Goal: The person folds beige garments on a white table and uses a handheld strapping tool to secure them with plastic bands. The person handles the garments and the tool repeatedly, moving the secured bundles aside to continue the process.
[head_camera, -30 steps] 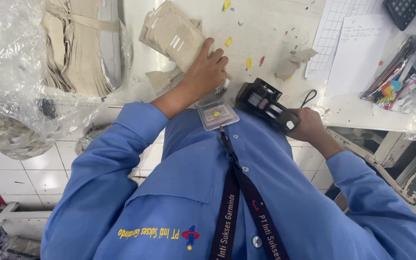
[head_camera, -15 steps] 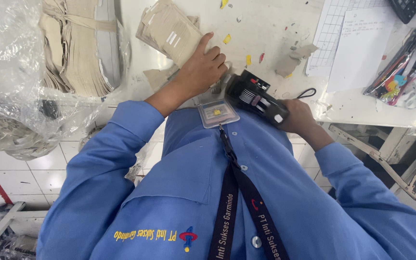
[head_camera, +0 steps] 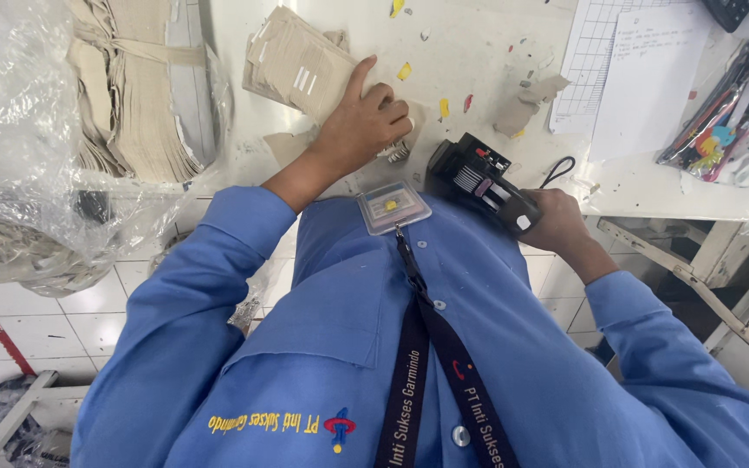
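Observation:
My left hand (head_camera: 361,126) rests on the white table (head_camera: 478,61), fingers curled, index finger stretched against the edge of a stack of beige cut fabric pieces (head_camera: 296,62). My right hand (head_camera: 556,224) grips a black hand-held label gun (head_camera: 478,180) at the table's near edge, its nose pointing toward my left hand. A clear badge holder (head_camera: 394,206) hangs on a dark lanyard against my blue shirt.
Bundles of beige pieces in clear plastic (head_camera: 62,130) sit at the left. Paper sheets (head_camera: 635,69), a bag of coloured items (head_camera: 721,130) and small yellow and red scraps (head_camera: 444,106) lie on the table. Tiled floor below left.
The label gun in my right hand has moved slightly left toward my left hand. My left hand stays by the beige stack.

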